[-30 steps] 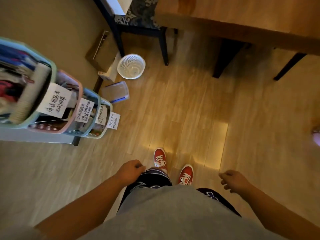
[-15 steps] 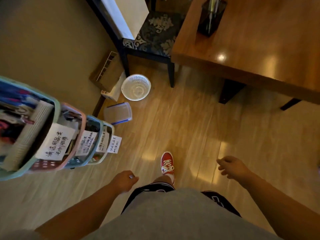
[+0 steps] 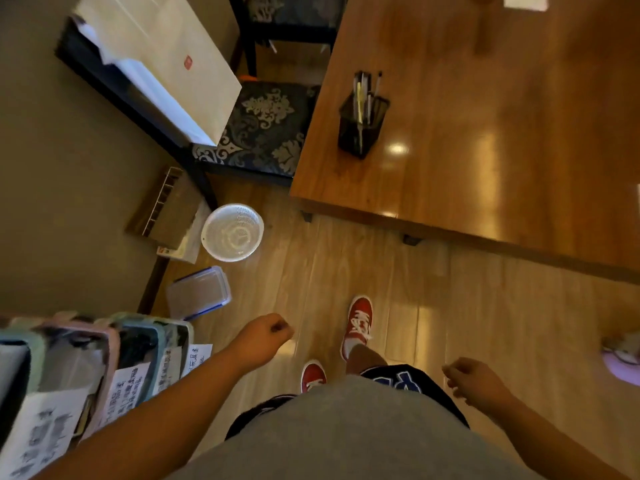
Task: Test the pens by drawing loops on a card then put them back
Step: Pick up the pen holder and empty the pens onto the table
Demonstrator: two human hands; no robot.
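Note:
A black mesh pen holder with several pens sticking out stands on the wooden table, near its left edge. A white card lies at the table's far edge, cut off by the frame. My left hand hangs over the floor with loosely curled fingers, holding nothing. Low on the right, my right hand is also loosely curled and holds nothing. Both hands are well short of the table.
A chair with a patterned seat carries a large paper bag left of the table. On the floor lie a white plastic basket and a clear lidded box. Labelled storage bins stand at lower left.
The view has moved forward and up toward the table, bringing the pen holder fully into sight. My left hand has swung forward; my right foot has stepped ahead.

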